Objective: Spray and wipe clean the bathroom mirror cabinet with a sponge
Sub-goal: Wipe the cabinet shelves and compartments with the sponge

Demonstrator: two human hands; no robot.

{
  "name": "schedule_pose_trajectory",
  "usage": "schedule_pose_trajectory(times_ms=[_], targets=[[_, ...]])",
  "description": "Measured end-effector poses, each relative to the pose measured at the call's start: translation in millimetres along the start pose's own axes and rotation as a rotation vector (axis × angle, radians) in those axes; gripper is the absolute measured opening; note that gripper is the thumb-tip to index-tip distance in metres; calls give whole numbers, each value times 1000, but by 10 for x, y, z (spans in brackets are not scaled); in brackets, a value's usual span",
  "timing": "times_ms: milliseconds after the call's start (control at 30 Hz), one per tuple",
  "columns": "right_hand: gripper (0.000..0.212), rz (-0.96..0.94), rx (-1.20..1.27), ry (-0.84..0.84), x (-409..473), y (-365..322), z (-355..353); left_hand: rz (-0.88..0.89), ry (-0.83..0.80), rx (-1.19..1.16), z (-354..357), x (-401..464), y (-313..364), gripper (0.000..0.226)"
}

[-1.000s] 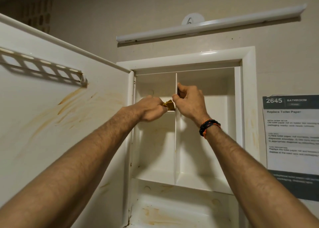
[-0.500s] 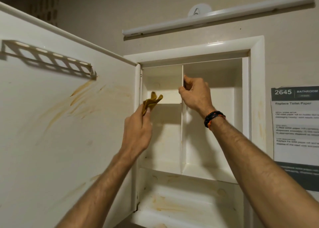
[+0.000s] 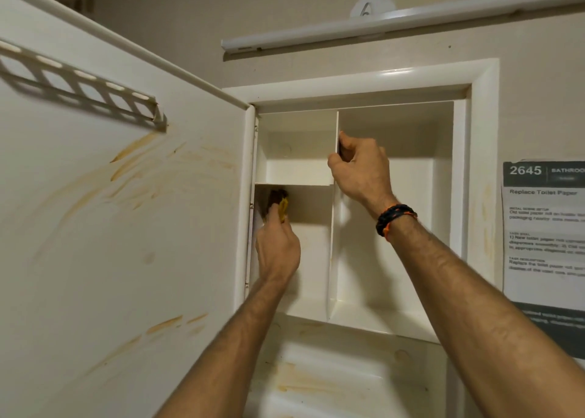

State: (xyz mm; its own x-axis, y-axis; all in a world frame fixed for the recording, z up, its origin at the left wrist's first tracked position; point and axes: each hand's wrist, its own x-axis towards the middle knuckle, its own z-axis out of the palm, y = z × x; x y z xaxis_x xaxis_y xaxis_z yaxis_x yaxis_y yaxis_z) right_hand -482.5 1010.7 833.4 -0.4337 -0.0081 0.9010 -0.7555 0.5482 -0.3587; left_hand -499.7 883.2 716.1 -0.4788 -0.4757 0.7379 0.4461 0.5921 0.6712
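Left hand dropped from shelf edge into compartment under small shelf, left of divider. Fingers curled round sponge: yellow with dark scrub face, crumpled, pressed near cabinet's left inner wall. Right hand pinches divider front edge, above shelf level. Black-orange wristband. Open door left of divider, brown streaks. Paper notice right of cabinet.

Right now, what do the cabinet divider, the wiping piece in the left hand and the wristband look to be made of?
Divider: thin, glossy white panel, probably plastic; soft sheen, moulded look.
Wiping piece: yellow with a dark side, seemingly a soft sponge; partly hidden by the left hand.
Wristband: black and orange braided cord, likely woven nylon; matte, ribbed texture.
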Motion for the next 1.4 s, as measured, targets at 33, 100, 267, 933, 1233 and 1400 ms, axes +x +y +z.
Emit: schedule_pose_trajectory(times_ms=[33,100,267,933,1233,1400], targets=[[32,-4,-1,3,0,6,6,15,-27,65,44,18,-9,32],[32,-14,-9,10,0,20,20,62,-43,144,117,15,-30,25],[32,-35,-22,53,-9,42,43,188,-128,204,145,-14,-123,27],[32,-36,27,26,-24,29,14,370,-237,571,56,164,-418,59],[33,-21,49,9,-37,30,4,235,-215,426,33,37,-439,83],[32,-17,23,23,-57,19,18,203,-272,393,1,-114,-379,88]])
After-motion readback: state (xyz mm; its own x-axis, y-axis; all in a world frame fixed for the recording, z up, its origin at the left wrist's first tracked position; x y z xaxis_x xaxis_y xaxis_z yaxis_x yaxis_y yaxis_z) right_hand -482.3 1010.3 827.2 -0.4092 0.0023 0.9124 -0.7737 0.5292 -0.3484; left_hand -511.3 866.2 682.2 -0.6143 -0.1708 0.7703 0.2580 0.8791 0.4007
